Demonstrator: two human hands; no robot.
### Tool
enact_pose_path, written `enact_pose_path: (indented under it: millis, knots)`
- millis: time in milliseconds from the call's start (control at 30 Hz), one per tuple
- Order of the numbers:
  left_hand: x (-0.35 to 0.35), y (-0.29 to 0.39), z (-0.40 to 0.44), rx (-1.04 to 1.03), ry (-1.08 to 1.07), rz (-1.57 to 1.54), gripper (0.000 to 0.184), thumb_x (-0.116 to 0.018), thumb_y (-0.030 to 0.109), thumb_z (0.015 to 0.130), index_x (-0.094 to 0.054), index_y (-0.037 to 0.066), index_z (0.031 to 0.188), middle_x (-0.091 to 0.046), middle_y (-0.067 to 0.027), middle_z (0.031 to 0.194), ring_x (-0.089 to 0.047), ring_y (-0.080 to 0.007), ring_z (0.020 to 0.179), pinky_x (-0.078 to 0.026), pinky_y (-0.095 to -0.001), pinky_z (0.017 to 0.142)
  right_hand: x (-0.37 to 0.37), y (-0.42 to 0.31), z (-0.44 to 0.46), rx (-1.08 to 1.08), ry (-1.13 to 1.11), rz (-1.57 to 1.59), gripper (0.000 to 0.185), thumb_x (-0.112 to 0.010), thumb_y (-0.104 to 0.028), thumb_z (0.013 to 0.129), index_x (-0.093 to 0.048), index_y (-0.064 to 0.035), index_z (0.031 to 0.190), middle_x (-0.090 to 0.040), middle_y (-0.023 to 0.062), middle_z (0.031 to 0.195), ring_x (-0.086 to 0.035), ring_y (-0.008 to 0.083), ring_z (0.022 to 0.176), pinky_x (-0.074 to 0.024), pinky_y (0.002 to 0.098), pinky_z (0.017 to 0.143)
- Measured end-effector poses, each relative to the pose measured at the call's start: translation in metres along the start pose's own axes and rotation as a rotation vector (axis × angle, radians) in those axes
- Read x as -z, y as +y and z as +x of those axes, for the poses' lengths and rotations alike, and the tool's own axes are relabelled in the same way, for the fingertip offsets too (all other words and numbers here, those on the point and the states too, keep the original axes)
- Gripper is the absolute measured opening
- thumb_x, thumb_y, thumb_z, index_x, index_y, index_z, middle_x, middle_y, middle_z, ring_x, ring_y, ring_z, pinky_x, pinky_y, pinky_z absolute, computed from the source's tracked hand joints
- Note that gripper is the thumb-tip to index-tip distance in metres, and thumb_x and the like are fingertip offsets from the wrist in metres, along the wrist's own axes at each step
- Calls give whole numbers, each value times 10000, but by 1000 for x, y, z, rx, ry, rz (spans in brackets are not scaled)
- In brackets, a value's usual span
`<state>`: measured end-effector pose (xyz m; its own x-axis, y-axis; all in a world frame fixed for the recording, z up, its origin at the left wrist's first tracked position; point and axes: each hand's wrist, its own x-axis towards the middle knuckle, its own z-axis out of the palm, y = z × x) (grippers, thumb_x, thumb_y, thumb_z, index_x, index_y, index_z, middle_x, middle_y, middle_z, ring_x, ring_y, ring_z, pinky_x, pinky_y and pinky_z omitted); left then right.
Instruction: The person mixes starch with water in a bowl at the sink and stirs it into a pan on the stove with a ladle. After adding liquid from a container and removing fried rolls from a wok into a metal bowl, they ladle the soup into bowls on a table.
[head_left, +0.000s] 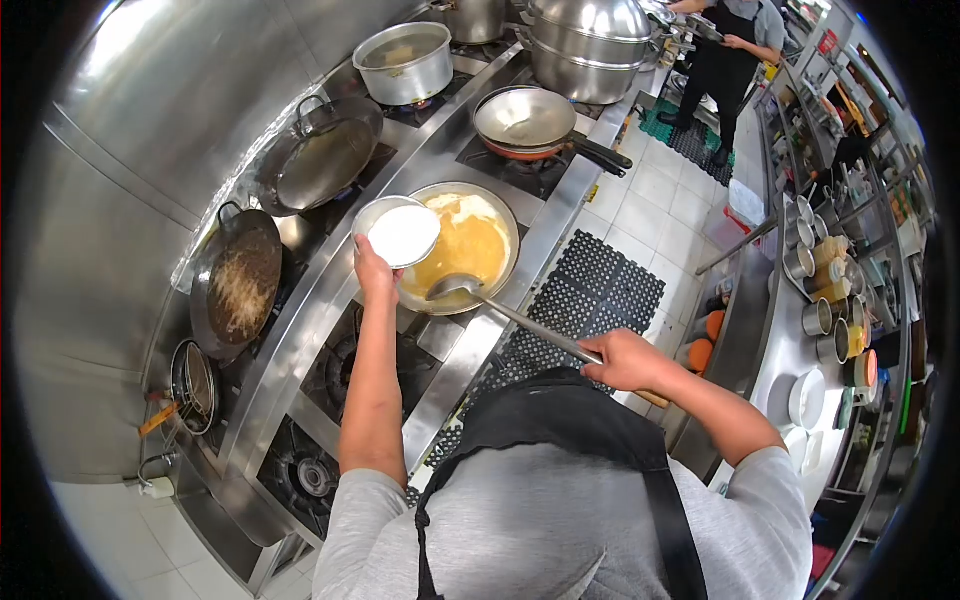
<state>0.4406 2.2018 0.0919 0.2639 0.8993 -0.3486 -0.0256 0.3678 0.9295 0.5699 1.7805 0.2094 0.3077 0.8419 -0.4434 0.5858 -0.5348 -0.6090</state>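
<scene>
My left hand [377, 268] grips the rim of a metal bowl [366, 214] holding a white substance [405, 235]. The bowl is over the left edge of a wide pan [512, 262] on the stove. Inside the pan is a yellow-orange liquid [468, 243] with pale patches near its far side. My right hand [622, 360] is closed around the handle of a long metal ladle [530, 324]. The ladle's head rests in the liquid at the pan's near side.
Two dark woks [238, 283] [325, 167] stand on the left burners. Beyond the pan are a frying pan [524, 118], a pot [404, 66] and a steamer [588, 50]. A co-worker [728, 70] stands at the back. Containers line the right counter [775, 345].
</scene>
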Motion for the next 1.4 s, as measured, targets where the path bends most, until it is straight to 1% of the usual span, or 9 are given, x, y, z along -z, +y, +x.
enact_pose_path:
  millis: [67, 467, 767, 867, 967, 1067, 1167, 1267, 1400]
  knots:
    - [-1, 0, -2, -19, 16, 10, 562, -344, 591, 1056, -590, 112, 1218, -682, -43, 923, -628, -152, 706, -450, -293, 505, -7, 6, 8, 60, 50, -7, 400, -699, -221, 839, -691, -37, 1194, -703, 244, 912, -682, 420, 855, -529, 484, 808]
    - [32, 7, -1, -6, 110, -40, 555, -341, 584, 1060, -567, 105, 1226, -672, -68, 922, -609, -165, 662, -436, -278, 493, -28, 17, 72, 44, 184, -60, 359, -668, -198, 829, -702, -32, 1145, -703, 270, 914, -688, 438, 891, -539, 508, 850]
    - [49, 18, -12, 65, 104, -130, 565, -329, 605, 1056, -578, 131, 1237, -676, -60, 904, -606, -181, 663, -461, -315, 538, -24, 21, 119, 82, 263, -91, 296, -650, -186, 812, -705, -18, 1049, -690, 287, 866, -680, 459, 866, -539, 529, 832]
    - [53, 15, -10, 46, 69, -149, 567, -328, 617, 1052, -583, 145, 1237, -679, -49, 903, -608, -181, 681, -465, -325, 564, -29, 30, 134, 93, 313, -50, 255, -682, -186, 811, -688, -8, 992, -674, 272, 840, -654, 472, 845, -523, 520, 786]
    - [53, 20, -16, 47, 48, -180, 564, -326, 622, 1051, -584, 156, 1238, -682, -37, 909, -610, -176, 699, -463, -319, 588, -30, 34, 140, 174, 391, -69, 246, -696, -190, 837, -677, 14, 974, -675, 248, 763, -700, 377, 733, -546, 474, 683]
    - [51, 29, -26, 51, 45, -202, 560, -321, 620, 1053, -585, 163, 1240, -684, -26, 925, -610, -171, 716, -463, -315, 619, -23, 22, 130, -26, 213, 244, 230, -685, -167, 864, -689, 25, 991, -686, 221, 740, -716, 322, 681, -571, 449, 665]
    - [47, 38, -39, 50, 58, -210, 558, -320, 618, 1054, -587, 165, 1241, -685, -20, 941, -607, -165, 728, -460, -316, 644, -25, 24, 126, -175, 40, 684, 210, -693, -180, 913, -680, 13, 993, -632, 80, 689, -643, 172, 558, -528, 358, 528]
    - [49, 44, -45, 42, 42, -180, 562, -323, 621, 1052, -590, 163, 1238, -684, -19, 948, -604, -161, 737, -458, -322, 654, -29, 25, 115, -257, -48, 1009, 194, -676, -192, 951, -669, -4, 998, -563, -5, 721, -549, 109, 532, -466, 291, 466]
    - [51, 50, -51, 43, 31, -150, 568, -332, 627, 1048, -604, 157, 1216, -683, -16, 939, -601, -155, 736, -457, -324, 653, -45, 21, 106, -272, -231, 1382, 206, -639, -200, 982, -638, -10, 1062, -545, -18, 746, -494, 93, 541, -435, 273, 455]
